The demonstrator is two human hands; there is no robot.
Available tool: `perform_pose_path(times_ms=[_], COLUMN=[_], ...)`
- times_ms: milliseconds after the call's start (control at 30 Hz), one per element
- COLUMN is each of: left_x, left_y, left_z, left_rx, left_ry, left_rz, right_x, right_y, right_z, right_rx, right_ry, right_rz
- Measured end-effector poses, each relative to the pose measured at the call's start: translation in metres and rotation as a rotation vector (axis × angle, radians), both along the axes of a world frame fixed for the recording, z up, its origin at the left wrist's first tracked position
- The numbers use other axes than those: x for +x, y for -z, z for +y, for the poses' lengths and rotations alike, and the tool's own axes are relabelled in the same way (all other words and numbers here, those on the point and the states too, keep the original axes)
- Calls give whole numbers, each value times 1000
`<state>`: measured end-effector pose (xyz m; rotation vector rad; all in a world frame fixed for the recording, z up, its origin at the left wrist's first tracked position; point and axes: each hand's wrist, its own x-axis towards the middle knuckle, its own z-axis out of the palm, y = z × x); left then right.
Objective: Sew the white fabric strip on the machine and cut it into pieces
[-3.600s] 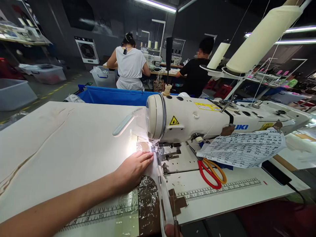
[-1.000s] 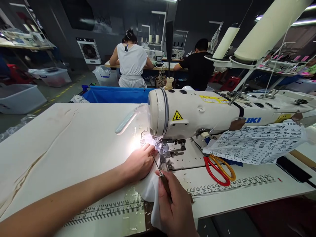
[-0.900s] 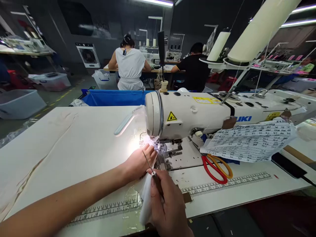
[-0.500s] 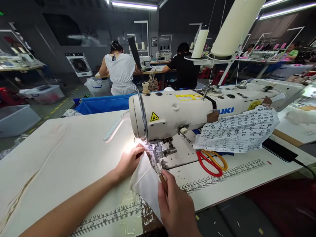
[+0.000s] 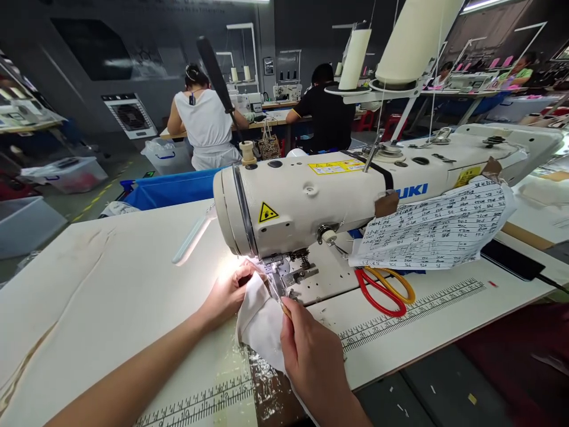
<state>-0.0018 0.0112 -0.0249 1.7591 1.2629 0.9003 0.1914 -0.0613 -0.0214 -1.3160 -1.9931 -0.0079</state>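
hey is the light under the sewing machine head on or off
On. A bright white glow shows below the sewing machine head, by the left hand; the lamp itself is hidden.

1 bare left hand [image 5: 227, 290], 1 bare right hand [image 5: 313, 347], 1 slim brown-handled metal pick [image 5: 287, 309], 1 white fabric piece [image 5: 262, 326]. Nearest me: 1 cream-white sewing machine [image 5: 302, 198], 2 cream thread cones [image 5: 402, 44], 1 red-and-orange-handled scissors [image 5: 386, 311], 1 handwritten white sheet [image 5: 435, 228].

Background dim | glare beside sewing machine [image 5: 302, 198] | ceiling tubes [image 5: 483, 6] lit | edges stretched
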Motion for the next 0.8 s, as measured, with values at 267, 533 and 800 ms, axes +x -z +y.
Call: perform_pose_path(times_ms=[267,533,800], left_x=[1,3,4], left_y=[-3,-6,-8], left_z=[-1,-1,-2], left_rx=[4,-11,-25], left_ry=[-2,-18,-14], left_rz=[2,-30,-28], right_x=[1,3,0], right_y=[6,12,4], right_z=[-1,0,-1], right_rx=[5,-35,-26], right_ry=[-1,-26,-10], right_rz=[-5,-18,-27])
